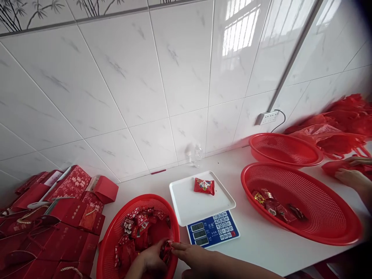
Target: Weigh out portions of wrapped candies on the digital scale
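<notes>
Down inside the red basket (109,242), left hand (151,260) and right hand (193,255) pinch one candy packet (165,250); scale (188,201) beside its rim.

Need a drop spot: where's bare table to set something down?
Free: table strip along the wall between gift boxes and rear basket, save a clear bottle; table edge right of the scale, before the big basket. Crowded: gift boxes far left, red bags and another person's hands far right.

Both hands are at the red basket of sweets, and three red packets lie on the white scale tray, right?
Not quite. The head view shows only one red packet on the white scale tray, not three. Both the left hand and right hand are indeed at the red basket of sweets.
</notes>
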The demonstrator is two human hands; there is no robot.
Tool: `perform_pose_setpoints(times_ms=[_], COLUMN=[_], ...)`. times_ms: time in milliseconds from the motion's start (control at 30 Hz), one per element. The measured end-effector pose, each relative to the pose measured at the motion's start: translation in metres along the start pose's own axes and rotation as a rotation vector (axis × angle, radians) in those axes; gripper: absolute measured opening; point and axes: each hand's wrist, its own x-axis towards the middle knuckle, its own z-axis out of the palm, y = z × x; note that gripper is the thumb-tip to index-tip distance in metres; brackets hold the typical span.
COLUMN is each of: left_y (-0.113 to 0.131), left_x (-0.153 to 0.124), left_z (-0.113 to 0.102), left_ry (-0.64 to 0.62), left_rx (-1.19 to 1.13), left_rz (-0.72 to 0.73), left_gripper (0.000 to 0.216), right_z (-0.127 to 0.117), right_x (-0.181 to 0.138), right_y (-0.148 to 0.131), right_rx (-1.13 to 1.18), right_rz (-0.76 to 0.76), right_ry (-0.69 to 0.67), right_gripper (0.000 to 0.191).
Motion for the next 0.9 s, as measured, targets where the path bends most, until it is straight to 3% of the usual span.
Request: perform_pose_setpoints(times_ms=[233,367,467,567,700,767,900], left_y=[-0.003,0.025,0.054,0.084,0.120,0.135,0.155], left_x=[0.006,-0.017,-0.040,-0.054,-0.047,-0.039,-0.025], left_z=[0.007,-0.005,-0.006,0.010,0.046,0.062,0.084], left_ry=[0.274,0.420,0.484,0.458,0.286,0.260,0.247], left_rx=[-0.282,-0.521,-0.786,-0.997,-1.048,-1.003,-0.889], left_rz=[0.085,0.097,0.120,0.215,0.304,0.312,0.260], left_gripper=[0.059,0.060,0.050,0.036,0.040,0.053,0.068], right_z=[0.001,-0.001,-0.003,-0.012,-0.032,-0.040,-0.045], right_x=[0.000,-0.007,-0.015,-0.022,-0.028,-0.031,-0.037], right_y=[0.001,-0.004,-0.007,-0.008,-0.007,-0.006,-0.002], right_rx=[0.026,0.060,0.149,0.363,0.779,0.838,0.798], right_rz=[-0.019,0.007,0.041,0.094,0.146,0.173,0.190], right_ry=[0.037,0.060,0.223,0.419,0.553,0.626,0.769], right_gripper=[0.080,0.073,0.054,0.043,0.061,0.065,0.048])
